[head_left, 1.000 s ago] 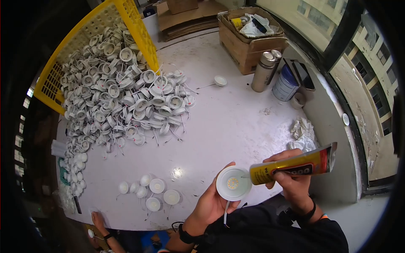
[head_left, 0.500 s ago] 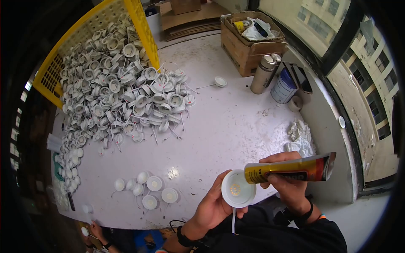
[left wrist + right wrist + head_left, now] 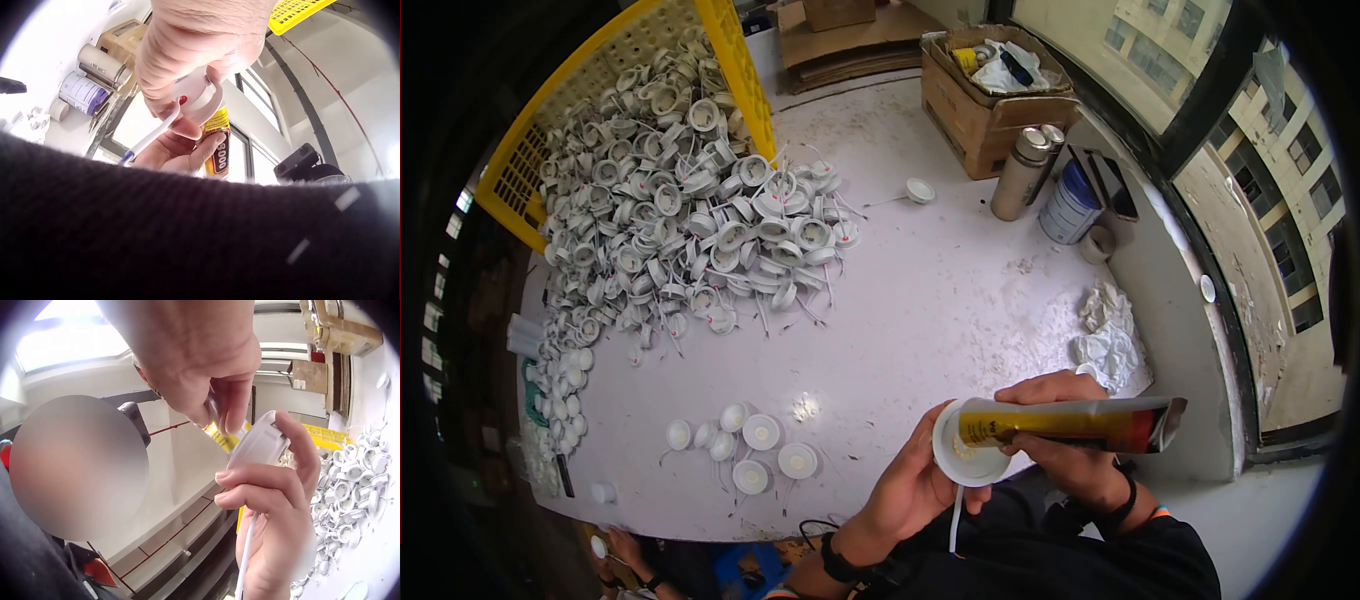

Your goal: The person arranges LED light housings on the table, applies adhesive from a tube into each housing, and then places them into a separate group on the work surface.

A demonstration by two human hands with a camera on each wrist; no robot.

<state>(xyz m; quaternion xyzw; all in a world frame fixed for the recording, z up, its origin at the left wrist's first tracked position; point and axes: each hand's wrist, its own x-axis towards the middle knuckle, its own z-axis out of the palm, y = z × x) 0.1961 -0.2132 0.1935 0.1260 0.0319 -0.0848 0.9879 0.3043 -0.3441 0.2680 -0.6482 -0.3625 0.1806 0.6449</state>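
My left hand [image 3: 908,492] grips a round white LED downlight [image 3: 946,468] by its rim, its open face turned up. A white cable [image 3: 956,520] hangs from its underside. With my right hand [image 3: 1080,468] I hold a yellow, black and red glue tube [image 3: 1090,424], thumb on one side and fingers on the other. The tube lies nearly level, its front end over the downlight's face and hiding part of the LED chips; its nozzle is hidden in the head view. In the right wrist view, the tube's front end meets the downlight [image 3: 259,445] at its face.
Several finished-looking white lamps [image 3: 762,432] sit left of my hands. A large heap of white lamp housings [image 3: 700,210] spills from a yellow crate [image 3: 758,100]. Along the right stand a cardboard box [image 3: 970,125], a flask [image 3: 1020,180], a tin [image 3: 1068,205] and crumpled paper [image 3: 1108,335]. Another person's hands [image 3: 628,550] show lower left.
The glue tube has moved left and down, from beside the downlight's rim to over its face. The downlight has shifted slightly right. At lower left, the other person's hands moved with a lamp.
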